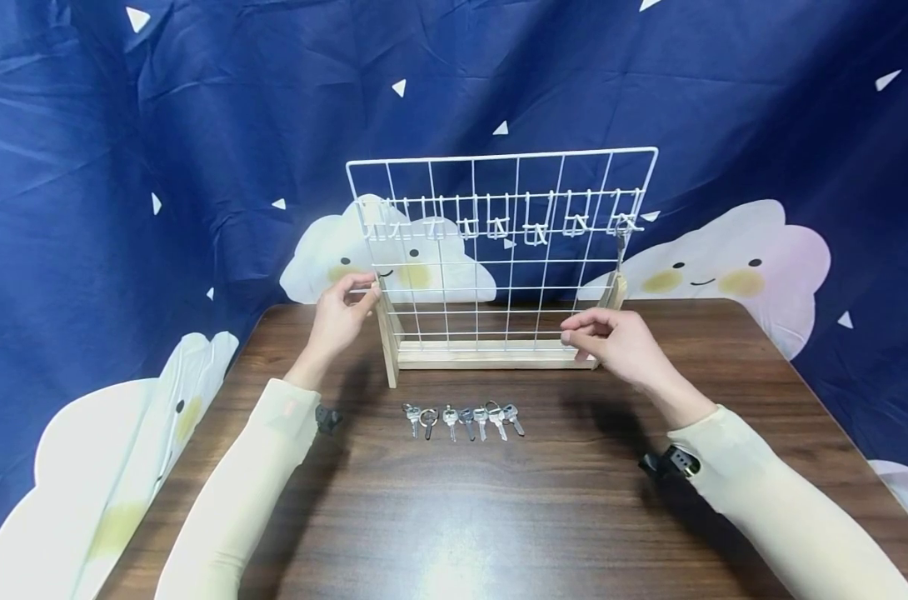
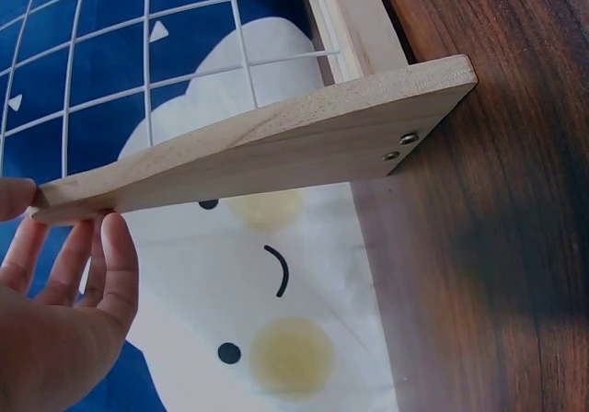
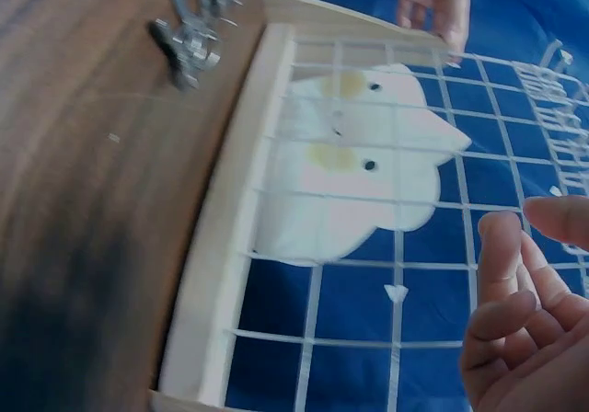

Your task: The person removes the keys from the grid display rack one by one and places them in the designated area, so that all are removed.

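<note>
My left hand [image 1: 339,315] grips the upper end of the left wooden side piece [image 2: 248,145] of a white wire grid rack [image 1: 508,287], thumb on one side and fingers on the other. My right hand [image 1: 611,342] hovers in front of the rack's lower right part, its fingers [image 3: 502,256] loosely bent with nothing between them. Several metal keys [image 1: 466,417], some with rings, lie in a row on the table before the rack. At the far right hook, a key [image 1: 621,246] hangs from the grid.
White hooks [image 1: 535,232] line the upper part of the grid. A wooden bar [image 1: 491,357] joins the rack's feet on the brown table [image 1: 454,517]. Behind stands a blue cloth [image 1: 311,108] with clouds.
</note>
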### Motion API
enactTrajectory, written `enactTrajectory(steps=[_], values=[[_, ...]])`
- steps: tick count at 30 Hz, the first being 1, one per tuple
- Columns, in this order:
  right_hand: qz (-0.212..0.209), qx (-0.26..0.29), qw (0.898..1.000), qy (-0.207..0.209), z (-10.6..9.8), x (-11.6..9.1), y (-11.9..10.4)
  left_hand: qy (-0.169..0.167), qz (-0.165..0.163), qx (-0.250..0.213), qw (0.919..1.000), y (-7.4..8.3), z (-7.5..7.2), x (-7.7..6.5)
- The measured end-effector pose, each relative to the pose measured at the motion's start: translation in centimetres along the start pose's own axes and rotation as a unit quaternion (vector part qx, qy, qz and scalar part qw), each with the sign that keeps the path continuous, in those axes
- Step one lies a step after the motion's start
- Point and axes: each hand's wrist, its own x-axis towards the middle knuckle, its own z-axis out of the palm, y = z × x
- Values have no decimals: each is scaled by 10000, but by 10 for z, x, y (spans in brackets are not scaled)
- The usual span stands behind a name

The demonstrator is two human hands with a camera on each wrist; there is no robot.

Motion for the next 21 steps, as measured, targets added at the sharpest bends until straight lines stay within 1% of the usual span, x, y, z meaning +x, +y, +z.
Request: enactTrajectory(steps=[5,8,13,17,21], values=[[-198,166,9991,346,-15,-2,-10,5,37,-21,10000,-1,0,0],[-289,116,9983,495,-22,-2,-14,16,57,3,10000,-1,0,0],[-262,19,9967,765,-32,-2,-20,19,70,104,9999,0,0,-1],[-288,19,9935,1104,-39,-1,-25,27,51,185,9998,1,0,-1],[-451,-42,9890,1405,-44,-1,-27,31,56,161,9998,2,0,-1]])
